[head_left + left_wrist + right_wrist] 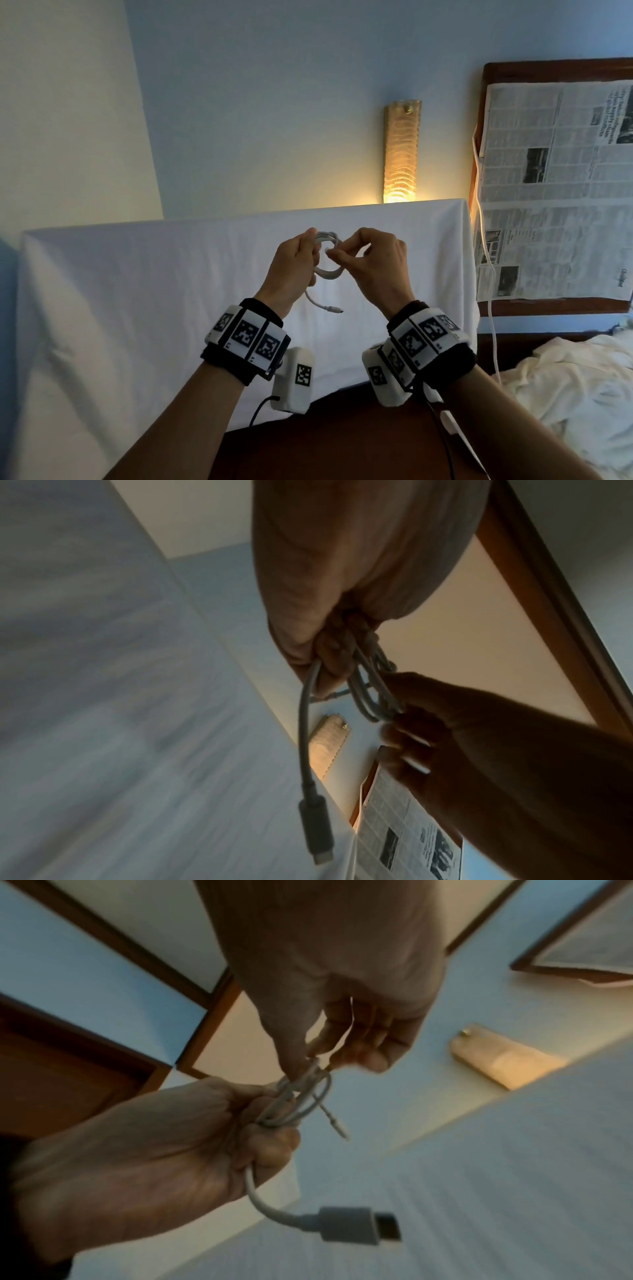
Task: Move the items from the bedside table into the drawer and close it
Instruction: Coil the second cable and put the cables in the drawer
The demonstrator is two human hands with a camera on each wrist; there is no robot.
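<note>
Above the white sheet, both hands raised: the scene by size, biggest first.

White sheet: draped over a broad flat surface, it fills the lower left and middle of the head view; what lies under it is hidden.

Newspaper: spread over a dark wooden frame at the right, well apart from the hands.

Rumpled bedding: cream cloth bunched at the lower right, below the newspaper.

Wall lamp: a lit, ribbed amber panel on the blue wall, just behind the sheet's far edge.

Hanging cord: a thin white line running down beside the frame's left edge.

Left hand: fingers curled tightly round one side of the coil, clenched on it; a wrist band with black-and-white markers sits behind it.

Right hand: thumb and forefinger pinch the coil's other side, the remaining fingers loosely bent; it wears a like band.

Charging cable: white, wound into a small loop and held in the air between the two hands, above the sheet and touching nothing else.

Cable plug: a white connector on a short free tail that hangs down from the left hand's grip; the right wrist view shows it large and close.
</note>
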